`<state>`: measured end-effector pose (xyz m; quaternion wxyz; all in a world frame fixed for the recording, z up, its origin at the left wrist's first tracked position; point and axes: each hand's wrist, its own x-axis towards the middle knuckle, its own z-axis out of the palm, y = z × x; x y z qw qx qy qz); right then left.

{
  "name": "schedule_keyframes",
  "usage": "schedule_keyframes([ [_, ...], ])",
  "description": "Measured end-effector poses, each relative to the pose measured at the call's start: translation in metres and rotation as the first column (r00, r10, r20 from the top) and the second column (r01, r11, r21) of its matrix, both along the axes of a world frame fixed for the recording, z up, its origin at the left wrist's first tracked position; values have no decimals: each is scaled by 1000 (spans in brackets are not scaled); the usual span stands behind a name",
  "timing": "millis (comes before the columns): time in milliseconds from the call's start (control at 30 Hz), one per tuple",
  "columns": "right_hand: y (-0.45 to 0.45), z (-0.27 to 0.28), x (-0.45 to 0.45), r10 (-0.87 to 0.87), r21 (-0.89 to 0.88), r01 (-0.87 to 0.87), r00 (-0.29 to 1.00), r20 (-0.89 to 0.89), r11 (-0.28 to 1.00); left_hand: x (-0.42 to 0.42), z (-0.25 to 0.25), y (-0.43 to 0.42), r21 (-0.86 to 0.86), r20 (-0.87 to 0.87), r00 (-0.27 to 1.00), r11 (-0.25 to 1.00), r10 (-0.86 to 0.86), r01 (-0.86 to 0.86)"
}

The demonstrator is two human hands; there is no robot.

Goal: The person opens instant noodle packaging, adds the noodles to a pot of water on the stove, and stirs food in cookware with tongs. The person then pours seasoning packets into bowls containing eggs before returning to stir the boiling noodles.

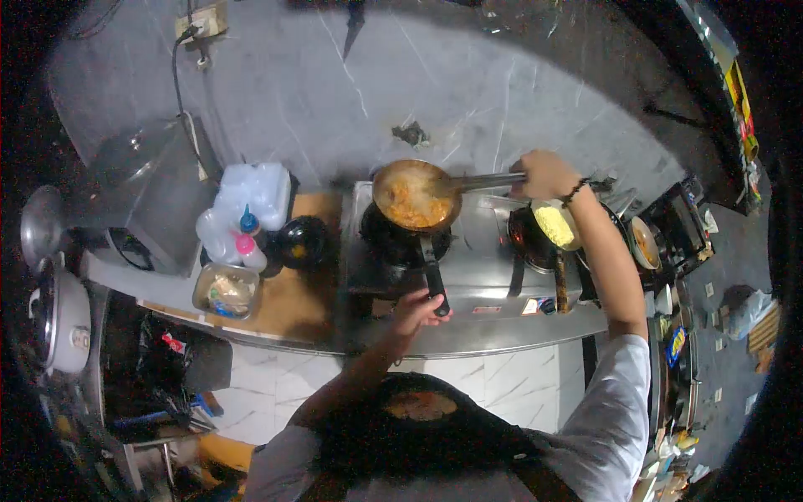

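My left hand (418, 311) is wrapped around the black handle of a frying pan (381, 171), low in front of the stove. Orange-brown food (414, 203) lies in the pan, which is over the left burner (368, 230). My right hand (548, 174) grips a long metal-handled cooking utensil (489, 181) from the right side. The utensil runs level to the left, with its far end over or in the pan; the shape of that end is blurred. Below my right wrist is a container of yellow food (555, 226).
Another pan (529, 238) sits on the right burner, with a bowl (643, 243) farther right. On the left counter are a black bowl (303, 241), squeeze bottles (249, 251), a clear food tub (227, 291) and plastic containers (255, 192). A grey marbled wall (326, 92) stands behind.
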<state>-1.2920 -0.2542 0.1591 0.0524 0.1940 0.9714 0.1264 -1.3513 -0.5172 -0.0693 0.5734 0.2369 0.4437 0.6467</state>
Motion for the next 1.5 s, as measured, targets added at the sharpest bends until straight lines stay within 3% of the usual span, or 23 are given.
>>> schedule_keyframes([
  [167, -4, 30, -2, 123, 107, -125, 992, 22, 986, -1, -13, 6, -5, 15, 999, 999, -52, 52],
  [267, 3, 24, -23, 176, 178, -185, 982, 70, 966, -6, -54, 23, -16, -42, 993, 994, -107, 107],
  [333, 8, 22, -43, 186, 213, -205, 977, 105, 955, -7, -66, 29, 84, 66, 983, 982, -174, 168],
  [400, 12, 23, -62, 170, 226, -221, 959, 225, 949, -2, -54, 21, 31, 15, 994, 994, -105, 105],
  [533, 14, 40, -85, 170, 164, -215, 953, 252, 963, -1, -50, 21, 5, -18, 999, 999, -40, 40],
  [600, 10, 54, -94, 46, 120, -93, 938, 345, 988, 1, -47, 16, -24, -69, 998, 1000, -14, 13],
  [633, 16, 57, -98, 118, 73, -153, 929, 351, 986, 2, -43, 13, -52, -113, 994, 999, -4, -2],
  [667, 16, 55, -105, 130, 69, -164, 927, 352, 984, 4, -38, 12, -55, -111, 994, 998, 7, -13],
  [733, 20, 45, -112, 119, 99, -171, 912, 394, 980, 9, -27, 9, 52, 50, 996, 996, 76, -78],
  [833, 29, 4, -128, 153, 54, -189, 907, 393, 980, 12, -23, 8, 14, 82, 990, 993, 116, -118],
  [933, 22, 8, -129, 197, 95, -244, 915, 353, 965, 4, -8, 3, 10, -44, 999, 1000, 6, -6],
  [1100, 14, -1, -103, 232, 88, -261, 939, 255, 961, 11, -18, 5, 30, -30, 998, 998, 51, -50],
  [1167, 2, -12, -80, 281, 242, -323, 940, 195, 915, 9, -33, 9, 0, -19, 999, 999, 45, -45],
  [1267, -16, -22, -46, 314, 291, -338, 941, 127, 895, 11, -57, 17, 16, -69, 998, 1000, 7, -6],
  [1500, -37, -31, 7, 242, 273, -272, 960, 138, 923, 10, -48, 15, 20, 18, 1000, 1000, 12, -12],
])
